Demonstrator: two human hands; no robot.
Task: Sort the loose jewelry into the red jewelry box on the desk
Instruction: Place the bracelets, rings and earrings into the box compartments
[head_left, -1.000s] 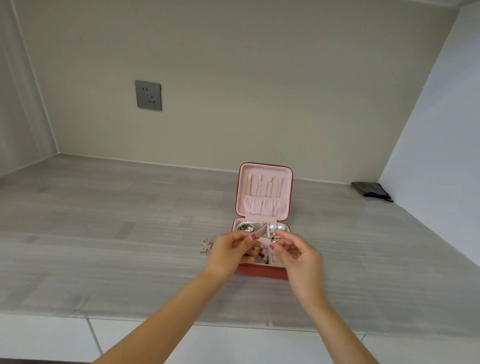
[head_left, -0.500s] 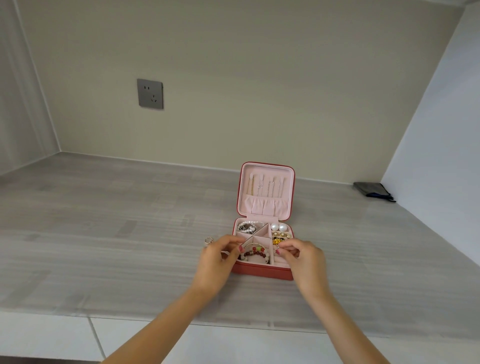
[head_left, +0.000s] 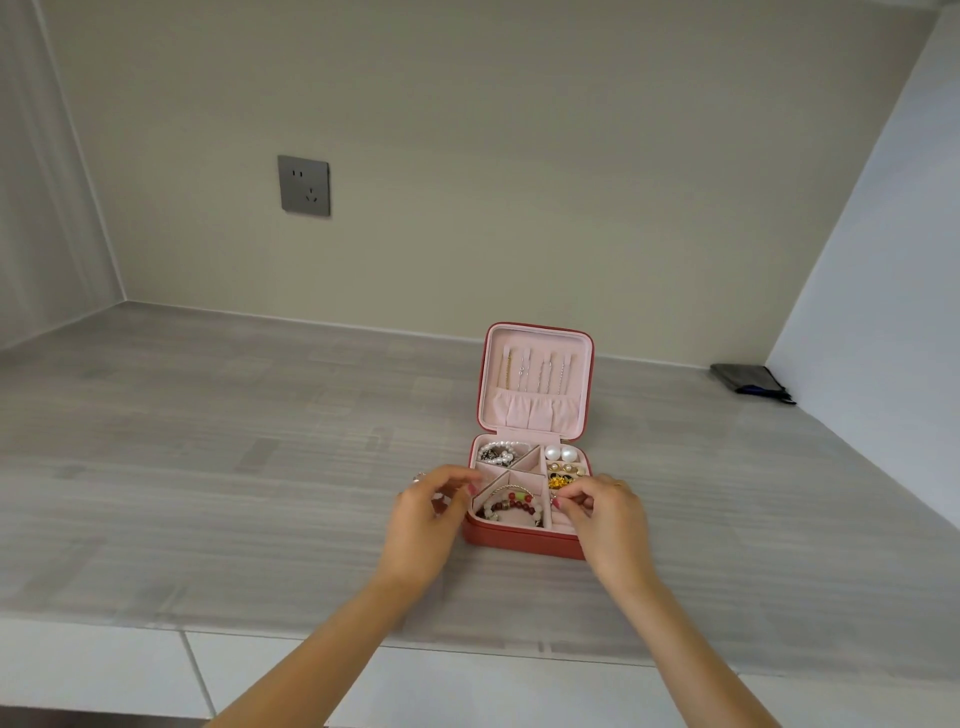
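The red jewelry box stands open on the grey desk, its pink-lined lid upright with thin chains hanging in it. Inside lie a pearl bracelet, pearl earrings, gold pieces and a red beaded bracelet. My right hand pinches a small gold piece over the box's front right compartment. My left hand hovers just left of the box, blurred, fingers loosely curled, with nothing seen in them. A loose jewelry piece peeks out behind it on the desk.
A dark pouch lies at the back right corner by the white side wall. A grey wall socket sits on the back wall. The desk's front edge runs below my forearms.
Both hands were together over the box on one small gold piece. They have parted: the left hand moved left off the box, the right hand kept the piece and lowered toward the front right compartment.
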